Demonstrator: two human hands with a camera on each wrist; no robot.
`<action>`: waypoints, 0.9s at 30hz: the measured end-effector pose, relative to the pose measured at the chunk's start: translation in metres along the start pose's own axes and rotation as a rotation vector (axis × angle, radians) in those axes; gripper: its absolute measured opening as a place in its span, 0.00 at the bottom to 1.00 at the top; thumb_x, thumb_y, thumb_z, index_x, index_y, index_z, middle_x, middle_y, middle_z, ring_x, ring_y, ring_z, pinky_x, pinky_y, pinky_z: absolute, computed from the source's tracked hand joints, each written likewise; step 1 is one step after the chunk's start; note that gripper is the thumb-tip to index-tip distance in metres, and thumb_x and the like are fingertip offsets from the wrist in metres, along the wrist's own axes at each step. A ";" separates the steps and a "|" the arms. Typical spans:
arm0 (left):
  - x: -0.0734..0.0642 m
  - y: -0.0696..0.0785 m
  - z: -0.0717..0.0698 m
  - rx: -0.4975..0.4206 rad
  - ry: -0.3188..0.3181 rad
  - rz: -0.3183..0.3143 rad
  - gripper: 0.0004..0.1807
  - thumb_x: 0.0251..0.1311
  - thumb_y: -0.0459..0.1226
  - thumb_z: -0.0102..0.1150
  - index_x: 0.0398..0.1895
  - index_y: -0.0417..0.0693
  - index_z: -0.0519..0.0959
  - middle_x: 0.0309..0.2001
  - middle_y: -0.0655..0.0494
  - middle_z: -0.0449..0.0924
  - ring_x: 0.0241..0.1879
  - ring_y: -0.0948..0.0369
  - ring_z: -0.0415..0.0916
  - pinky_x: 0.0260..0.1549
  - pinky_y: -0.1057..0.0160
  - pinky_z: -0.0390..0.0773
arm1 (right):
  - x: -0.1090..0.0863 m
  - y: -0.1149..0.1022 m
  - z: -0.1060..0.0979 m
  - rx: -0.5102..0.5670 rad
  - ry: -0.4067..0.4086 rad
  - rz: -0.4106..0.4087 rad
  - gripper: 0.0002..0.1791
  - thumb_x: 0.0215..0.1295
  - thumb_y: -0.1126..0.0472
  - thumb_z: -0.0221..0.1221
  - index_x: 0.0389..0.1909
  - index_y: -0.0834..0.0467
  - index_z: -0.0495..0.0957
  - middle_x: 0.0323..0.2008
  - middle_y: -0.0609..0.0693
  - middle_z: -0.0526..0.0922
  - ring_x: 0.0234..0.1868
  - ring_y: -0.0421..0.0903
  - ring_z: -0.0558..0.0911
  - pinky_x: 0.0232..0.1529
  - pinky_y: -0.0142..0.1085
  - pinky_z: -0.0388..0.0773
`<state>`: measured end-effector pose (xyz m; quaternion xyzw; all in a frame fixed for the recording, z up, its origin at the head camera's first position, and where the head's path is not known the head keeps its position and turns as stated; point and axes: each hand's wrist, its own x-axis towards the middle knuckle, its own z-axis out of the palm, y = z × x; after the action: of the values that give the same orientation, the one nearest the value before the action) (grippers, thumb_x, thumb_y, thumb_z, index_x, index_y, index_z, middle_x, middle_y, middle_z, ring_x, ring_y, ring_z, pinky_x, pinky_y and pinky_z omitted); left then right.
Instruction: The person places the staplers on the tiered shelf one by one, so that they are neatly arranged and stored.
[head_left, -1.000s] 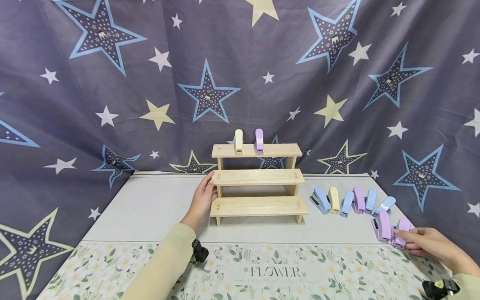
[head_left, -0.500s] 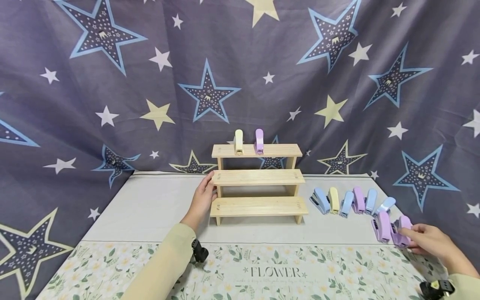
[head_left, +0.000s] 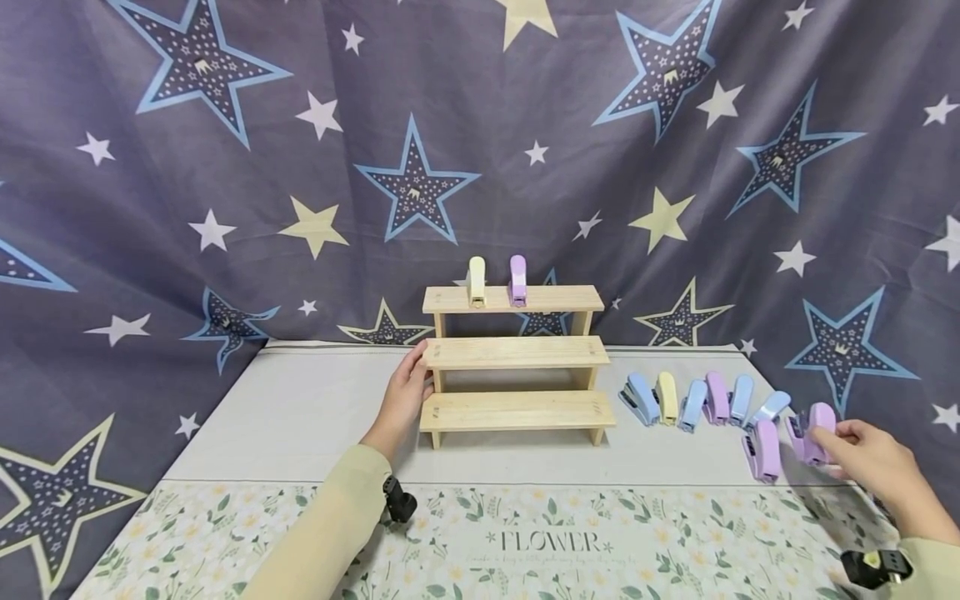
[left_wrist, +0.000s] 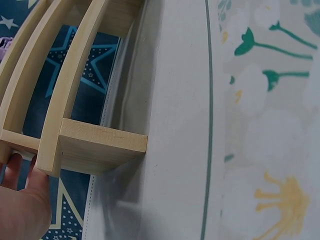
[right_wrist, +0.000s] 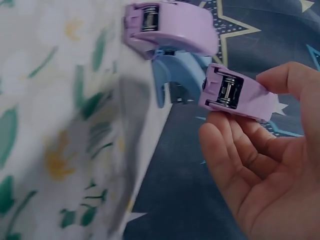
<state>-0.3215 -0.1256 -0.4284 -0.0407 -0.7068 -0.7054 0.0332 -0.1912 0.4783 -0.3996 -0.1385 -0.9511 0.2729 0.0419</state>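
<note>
At the right edge of the head view, my right hand (head_left: 877, 458) pinches a purple stapler (head_left: 817, 433) between thumb and fingers. The right wrist view shows this purple stapler (right_wrist: 235, 95) held off the cloth. Another purple stapler (head_left: 765, 452) stands just left of it. My left hand (head_left: 403, 398) holds the left end of the middle board of a three-tier wooden shelf (head_left: 517, 354); in the left wrist view its fingers (left_wrist: 37, 180) touch the board's end from below. On the top tier stand a cream stapler (head_left: 477, 282) and a purple stapler (head_left: 518, 281).
Right of the shelf stands a row of staplers: a blue stapler (head_left: 640, 398), a cream stapler (head_left: 667, 398), a purple stapler (head_left: 717, 397) and other blue ones. A flowered cloth (head_left: 555, 542) covers the table front. A starry curtain (head_left: 525, 200) hangs behind.
My right hand has lifted the purple stapler up and slightly away from the other purple one beside it. My left hand and the shelf have stayed in place.
</note>
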 end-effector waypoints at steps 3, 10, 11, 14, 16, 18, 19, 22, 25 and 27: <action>-0.001 0.000 0.000 -0.003 0.000 0.004 0.26 0.82 0.41 0.34 0.79 0.52 0.56 0.75 0.46 0.57 0.69 0.47 0.64 0.67 0.51 0.69 | 0.000 -0.005 -0.003 -0.019 0.043 -0.036 0.34 0.74 0.44 0.51 0.48 0.78 0.68 0.34 0.67 0.83 0.25 0.49 0.85 0.31 0.52 0.80; -0.001 0.001 0.001 -0.008 -0.006 0.021 0.26 0.82 0.40 0.33 0.80 0.49 0.55 0.75 0.44 0.56 0.69 0.45 0.63 0.67 0.49 0.68 | 0.003 -0.025 -0.006 -0.002 0.090 -0.072 0.34 0.74 0.44 0.52 0.49 0.77 0.68 0.32 0.64 0.83 0.24 0.47 0.84 0.33 0.56 0.80; -0.001 0.001 0.001 -0.007 -0.006 0.018 0.26 0.82 0.40 0.33 0.80 0.50 0.55 0.75 0.44 0.57 0.69 0.46 0.63 0.67 0.49 0.68 | 0.003 -0.029 -0.006 -0.007 0.086 -0.084 0.34 0.73 0.44 0.52 0.49 0.77 0.69 0.33 0.64 0.83 0.25 0.47 0.84 0.32 0.54 0.80; -0.001 0.001 0.000 -0.001 -0.003 0.006 0.26 0.82 0.41 0.34 0.80 0.51 0.55 0.75 0.45 0.57 0.69 0.47 0.64 0.67 0.50 0.68 | 0.005 -0.040 -0.006 -0.008 0.075 -0.132 0.32 0.74 0.43 0.52 0.48 0.73 0.71 0.35 0.62 0.84 0.26 0.46 0.85 0.29 0.46 0.78; 0.000 0.001 0.000 0.006 -0.004 0.003 0.26 0.82 0.41 0.34 0.80 0.51 0.54 0.75 0.45 0.57 0.69 0.46 0.63 0.67 0.51 0.68 | 0.007 -0.049 -0.006 -0.003 0.068 -0.168 0.30 0.74 0.43 0.52 0.48 0.72 0.72 0.36 0.61 0.84 0.27 0.45 0.85 0.28 0.40 0.76; 0.000 0.001 0.000 0.007 -0.001 -0.001 0.26 0.82 0.41 0.34 0.80 0.52 0.55 0.75 0.45 0.57 0.69 0.46 0.63 0.67 0.50 0.68 | 0.009 -0.059 -0.005 0.009 0.068 -0.201 0.29 0.74 0.44 0.53 0.48 0.70 0.73 0.36 0.60 0.84 0.27 0.45 0.85 0.28 0.36 0.74; 0.000 0.001 0.000 0.007 0.001 -0.002 0.26 0.82 0.41 0.34 0.80 0.52 0.55 0.75 0.45 0.57 0.69 0.46 0.63 0.67 0.50 0.68 | 0.011 -0.064 -0.004 0.011 0.073 -0.216 0.28 0.74 0.44 0.53 0.48 0.70 0.73 0.35 0.59 0.84 0.27 0.45 0.85 0.27 0.36 0.74; 0.000 0.001 0.000 0.006 0.003 -0.001 0.26 0.82 0.41 0.35 0.80 0.53 0.55 0.75 0.45 0.57 0.69 0.46 0.63 0.67 0.50 0.68 | 0.016 -0.081 -0.001 0.015 0.091 -0.258 0.26 0.73 0.45 0.54 0.46 0.69 0.74 0.34 0.57 0.84 0.26 0.45 0.84 0.28 0.36 0.74; 0.000 0.002 0.000 0.005 0.003 0.000 0.26 0.82 0.41 0.35 0.79 0.52 0.55 0.75 0.46 0.57 0.69 0.46 0.64 0.67 0.50 0.68 | 0.022 -0.099 0.004 0.028 0.110 -0.290 0.25 0.73 0.45 0.55 0.45 0.67 0.74 0.33 0.56 0.84 0.26 0.45 0.84 0.28 0.35 0.74; -0.001 0.002 0.000 0.001 0.004 0.002 0.26 0.82 0.41 0.35 0.79 0.52 0.56 0.75 0.45 0.57 0.69 0.46 0.64 0.67 0.50 0.68 | 0.026 -0.111 0.008 0.047 0.119 -0.308 0.24 0.72 0.45 0.55 0.44 0.66 0.75 0.33 0.56 0.83 0.26 0.44 0.84 0.27 0.35 0.74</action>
<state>-0.3206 -0.1253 -0.4267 -0.0398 -0.7070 -0.7052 0.0352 -0.2437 0.3915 -0.3477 -0.0059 -0.9503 0.2768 0.1425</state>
